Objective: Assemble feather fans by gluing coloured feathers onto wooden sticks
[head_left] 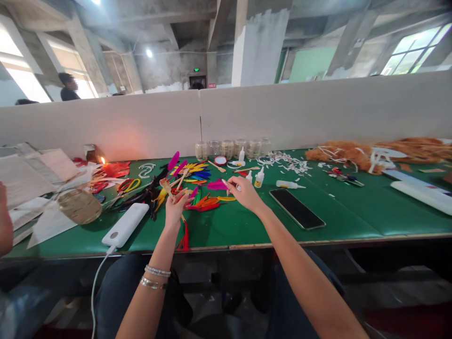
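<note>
In the middle of the table my left hand (175, 205) is closed on a light wooden stick (165, 185) with a wider top end. A magenta feather (193, 192) shows beside its fingertips; whether the hand holds it too is hard to see. Below this hand hangs a red tassel (185, 237). My right hand (244, 192) pinches the end of another magenta feather (217, 184), which points left toward my left hand. Around both hands lie orange-red feathers (205, 203), yellow feathers (192, 168), blue feathers (199, 175) and black feathers (136, 200).
A black phone (297, 208) and small glue bottles (259, 178) lie right; glass jars (228, 149) line the divider. To the left are a white power bank (126, 225), scissors (129, 185) and a burning flame (103, 160). Another person's hand (4, 219) shows at the left edge.
</note>
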A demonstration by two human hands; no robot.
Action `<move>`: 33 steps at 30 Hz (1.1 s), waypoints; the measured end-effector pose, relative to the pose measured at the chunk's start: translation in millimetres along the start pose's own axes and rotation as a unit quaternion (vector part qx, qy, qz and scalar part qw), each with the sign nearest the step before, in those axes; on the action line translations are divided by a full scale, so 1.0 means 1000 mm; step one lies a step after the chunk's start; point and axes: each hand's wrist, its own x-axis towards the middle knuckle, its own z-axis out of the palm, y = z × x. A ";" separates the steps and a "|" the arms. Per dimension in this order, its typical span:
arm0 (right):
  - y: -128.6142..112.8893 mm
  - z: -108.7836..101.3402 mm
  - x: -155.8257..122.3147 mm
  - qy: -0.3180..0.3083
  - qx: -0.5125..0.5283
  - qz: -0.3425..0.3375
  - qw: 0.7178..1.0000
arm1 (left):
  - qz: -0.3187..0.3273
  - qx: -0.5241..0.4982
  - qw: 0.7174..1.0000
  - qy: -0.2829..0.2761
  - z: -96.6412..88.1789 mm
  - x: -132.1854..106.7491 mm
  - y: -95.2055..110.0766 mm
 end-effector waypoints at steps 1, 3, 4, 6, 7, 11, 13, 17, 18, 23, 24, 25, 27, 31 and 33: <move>0.000 0.000 0.000 -0.002 -0.001 0.000 1.000 | -0.001 0.010 1.000 0.001 0.001 -0.001 0.001; 0.000 -0.001 0.000 -0.008 0.000 -0.002 1.000 | 0.004 0.014 1.000 0.000 0.003 -0.003 0.005; -0.001 -0.001 0.000 -0.011 0.000 -0.005 1.000 | 0.011 0.009 1.000 -0.003 0.004 -0.005 0.006; -0.002 -0.002 0.000 -0.018 0.002 -0.014 1.000 | 0.018 0.000 1.000 -0.021 0.006 -0.008 0.009; -0.003 -0.002 0.000 -0.023 0.003 -0.018 1.000 | 0.019 0.000 0.999 -0.036 0.007 -0.009 0.010; -0.005 0.001 -0.001 -0.040 0.001 -0.026 0.999 | 0.021 0.020 0.995 -0.099 0.008 -0.009 0.006; -0.004 0.004 -0.002 -0.044 0.009 -0.031 0.998 | 0.024 0.024 0.993 -0.117 0.006 -0.008 0.002; -0.006 0.008 -0.002 -0.040 0.056 -0.017 0.997 | 0.034 0.016 0.991 -0.125 0.005 -0.007 -0.003; -0.007 0.009 -0.002 -0.036 0.076 -0.001 0.996 | 0.043 0.013 0.992 -0.118 0.006 -0.008 -0.002; -0.019 0.026 -0.006 -0.161 0.223 0.072 0.959 | 0.089 0.008 0.993 -0.075 0.013 -0.017 0.002; -0.021 0.032 -0.007 -0.188 0.244 0.073 0.949 | 0.092 0.017 0.993 -0.075 0.014 -0.018 0.003; -0.023 0.037 -0.008 -0.191 0.259 0.073 0.944 | 0.093 0.029 0.992 -0.077 0.014 -0.019 0.002; -0.025 0.046 -0.009 -0.145 0.275 0.079 0.947 | 0.096 0.054 0.991 -0.081 0.015 -0.020 0.001; -0.025 0.053 -0.008 -0.047 0.263 0.095 0.959 | 0.097 0.098 0.985 -0.103 0.015 -0.019 -0.004; -0.024 0.052 -0.006 -0.024 0.255 0.097 0.962 | 0.099 0.113 0.982 -0.111 0.016 -0.019 -0.005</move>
